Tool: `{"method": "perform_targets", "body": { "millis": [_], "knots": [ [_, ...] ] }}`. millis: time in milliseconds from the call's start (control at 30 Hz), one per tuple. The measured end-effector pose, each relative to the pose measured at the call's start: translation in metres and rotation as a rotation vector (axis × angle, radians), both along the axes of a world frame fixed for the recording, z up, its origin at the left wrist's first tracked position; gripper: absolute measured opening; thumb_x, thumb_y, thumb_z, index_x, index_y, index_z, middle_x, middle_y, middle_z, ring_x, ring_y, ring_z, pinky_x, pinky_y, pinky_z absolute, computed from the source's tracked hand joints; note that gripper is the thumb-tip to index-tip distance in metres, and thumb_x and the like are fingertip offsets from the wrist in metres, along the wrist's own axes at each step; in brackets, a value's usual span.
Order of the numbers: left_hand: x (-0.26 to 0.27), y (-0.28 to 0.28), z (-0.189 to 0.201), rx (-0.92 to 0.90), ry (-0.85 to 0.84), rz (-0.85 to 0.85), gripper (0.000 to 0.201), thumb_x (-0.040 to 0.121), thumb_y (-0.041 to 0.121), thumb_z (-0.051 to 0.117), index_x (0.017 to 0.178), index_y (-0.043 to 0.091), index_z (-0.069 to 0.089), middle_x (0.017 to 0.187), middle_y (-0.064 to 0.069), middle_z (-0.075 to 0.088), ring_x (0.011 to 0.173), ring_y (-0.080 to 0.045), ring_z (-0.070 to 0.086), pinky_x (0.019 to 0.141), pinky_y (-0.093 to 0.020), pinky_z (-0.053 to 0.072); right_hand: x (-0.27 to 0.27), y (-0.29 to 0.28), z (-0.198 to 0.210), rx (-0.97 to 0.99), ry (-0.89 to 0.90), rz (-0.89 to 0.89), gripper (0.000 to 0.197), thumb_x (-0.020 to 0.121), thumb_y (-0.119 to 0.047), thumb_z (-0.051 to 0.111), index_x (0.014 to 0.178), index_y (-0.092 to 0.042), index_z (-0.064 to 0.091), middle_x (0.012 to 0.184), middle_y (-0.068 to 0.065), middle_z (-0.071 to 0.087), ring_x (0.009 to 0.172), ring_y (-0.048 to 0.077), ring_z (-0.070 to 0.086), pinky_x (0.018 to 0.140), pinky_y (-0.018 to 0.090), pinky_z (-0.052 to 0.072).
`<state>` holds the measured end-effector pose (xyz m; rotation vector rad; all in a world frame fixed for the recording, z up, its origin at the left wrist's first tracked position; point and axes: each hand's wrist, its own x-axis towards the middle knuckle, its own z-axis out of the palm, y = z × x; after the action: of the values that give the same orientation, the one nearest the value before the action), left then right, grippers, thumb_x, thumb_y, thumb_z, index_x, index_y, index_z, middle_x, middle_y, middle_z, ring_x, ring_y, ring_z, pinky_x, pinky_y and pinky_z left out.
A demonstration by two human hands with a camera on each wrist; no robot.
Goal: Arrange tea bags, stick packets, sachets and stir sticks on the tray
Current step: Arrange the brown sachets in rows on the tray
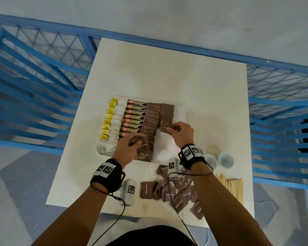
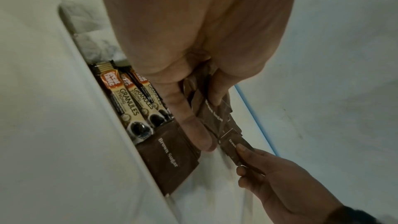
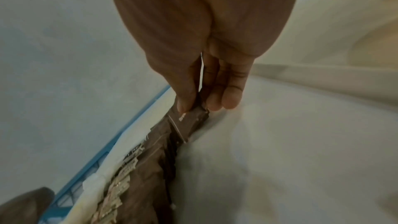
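Note:
A white tray (image 1: 182,112) holds rows of yellow-tagged tea bags (image 1: 112,121), coffee stick packets (image 1: 134,119) and brown sugar sachets (image 1: 152,118). My left hand (image 1: 130,144) grips a small stack of brown sachets (image 2: 215,113) over the tray's near side. My right hand (image 1: 178,130) pinches one brown sachet (image 1: 166,126) above the second sachet column, its lower edge at the tray. In the right wrist view, thumb and fingers (image 3: 230,98) clamp that sachet (image 3: 189,123). The left wrist view shows stick packets (image 2: 133,105) and a lying sachet (image 2: 168,157).
Loose brown sachets (image 1: 178,190) lie heaped at the table's near edge. Wooden stir sticks (image 1: 233,187) lie at the near right. Two small pale round containers (image 1: 226,159) stand right of the tray. Blue metal racks (image 1: 28,82) flank the white table (image 1: 185,77).

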<state>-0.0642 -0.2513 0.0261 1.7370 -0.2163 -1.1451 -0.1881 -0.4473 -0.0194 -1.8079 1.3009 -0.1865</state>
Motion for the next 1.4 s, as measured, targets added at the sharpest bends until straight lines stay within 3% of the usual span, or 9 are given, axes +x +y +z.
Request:
{"method": "perform_targets", "body": {
  "millis": [100, 233, 367, 600, 933, 1100, 1167, 1233, 1400],
  "knots": [
    [0.001, 0.002, -0.002, -0.003, 0.059, 0.037, 0.028, 0.101, -0.005, 0.053, 0.111, 0.014, 0.072, 0.12, -0.01, 0.066, 0.091, -0.02, 0.072, 0.068, -0.048, 0.064, 0.009, 0.0, -0.009, -0.058, 0.046, 0.027, 0.017, 0.083, -0.028, 0.081, 0.094, -0.016, 0.075, 0.088, -0.003, 0.07, 0.08, 0.012, 0.061, 0.076, 0.022, 0.043],
    [0.003, 0.005, -0.003, 0.003, 0.064, 0.047, 0.03, 0.1, -0.005, 0.054, 0.114, 0.015, 0.072, 0.121, -0.008, 0.067, 0.096, -0.02, 0.071, 0.07, -0.052, 0.064, 0.018, 0.001, -0.019, -0.108, 0.089, 0.014, 0.018, 0.08, -0.03, 0.082, 0.091, -0.021, 0.071, 0.087, -0.002, 0.068, 0.078, 0.013, 0.062, 0.074, 0.026, 0.052],
    [0.004, 0.006, -0.004, 0.011, 0.068, 0.052, 0.03, 0.1, -0.005, 0.055, 0.113, 0.015, 0.073, 0.121, -0.007, 0.068, 0.1, -0.019, 0.069, 0.069, -0.052, 0.064, 0.019, 0.0, -0.018, -0.103, 0.049, -0.045, 0.024, 0.078, -0.024, 0.085, 0.09, -0.022, 0.064, 0.078, -0.007, 0.065, 0.07, 0.004, 0.058, 0.062, 0.012, 0.042],
    [0.006, 0.004, -0.007, 0.006, 0.11, 0.087, 0.028, 0.1, -0.004, 0.056, 0.115, 0.012, 0.072, 0.12, -0.01, 0.068, 0.1, -0.027, 0.071, 0.064, -0.046, 0.064, 0.016, 0.003, -0.019, -0.102, 0.021, -0.074, 0.03, 0.078, -0.021, 0.085, 0.096, -0.015, 0.063, 0.073, -0.006, 0.063, 0.066, -0.001, 0.055, 0.06, -0.001, 0.037],
    [0.007, 0.005, -0.014, 0.043, 0.142, 0.126, 0.02, 0.098, 0.0, 0.061, 0.117, 0.004, 0.065, 0.116, -0.017, 0.068, 0.092, -0.033, 0.073, 0.06, -0.044, 0.064, 0.016, 0.007, -0.015, -0.101, 0.012, -0.103, 0.032, 0.079, -0.026, 0.085, 0.098, -0.017, 0.06, 0.076, -0.004, 0.066, 0.07, 0.005, 0.059, 0.057, 0.003, 0.037],
    [0.007, 0.004, -0.013, 0.042, 0.096, 0.104, 0.011, 0.098, 0.006, 0.064, 0.108, 0.009, 0.065, 0.109, -0.013, 0.069, 0.083, -0.021, 0.075, 0.062, -0.043, 0.064, 0.008, 0.014, -0.009, -0.139, -0.001, -0.152, 0.025, 0.086, -0.03, 0.076, 0.101, -0.02, 0.059, 0.09, 0.0, 0.066, 0.08, 0.014, 0.062, 0.066, 0.011, 0.038],
    [0.007, 0.003, -0.012, 0.025, 0.056, 0.08, 0.012, 0.099, 0.006, 0.064, 0.108, 0.013, 0.066, 0.104, -0.009, 0.07, 0.076, -0.017, 0.076, 0.06, -0.04, 0.064, 0.006, 0.022, -0.002, -0.141, -0.046, -0.114, 0.014, 0.089, -0.024, 0.072, 0.099, -0.021, 0.063, 0.089, -0.005, 0.067, 0.077, 0.01, 0.062, 0.068, 0.013, 0.043],
    [0.007, 0.001, -0.011, 0.004, 0.045, 0.064, 0.015, 0.099, 0.006, 0.063, 0.109, 0.016, 0.068, 0.107, -0.009, 0.07, 0.08, -0.022, 0.077, 0.06, -0.04, 0.064, 0.006, 0.033, 0.005, -0.078, -0.09, 0.006, 0.006, 0.092, -0.021, 0.069, 0.098, -0.021, 0.068, 0.088, -0.009, 0.069, 0.076, 0.004, 0.063, 0.069, 0.015, 0.048],
    [0.003, -0.003, -0.01, 0.021, -0.011, 0.017, 0.017, 0.097, 0.013, 0.067, 0.113, 0.018, 0.07, 0.112, -0.014, 0.069, 0.095, -0.03, 0.074, 0.065, -0.052, 0.064, 0.011, 0.054, 0.016, 0.117, -0.131, 0.344, 0.014, 0.092, -0.037, 0.07, 0.099, -0.025, 0.074, 0.09, -0.012, 0.072, 0.079, 0.005, 0.067, 0.074, 0.021, 0.054]
  ]
}}
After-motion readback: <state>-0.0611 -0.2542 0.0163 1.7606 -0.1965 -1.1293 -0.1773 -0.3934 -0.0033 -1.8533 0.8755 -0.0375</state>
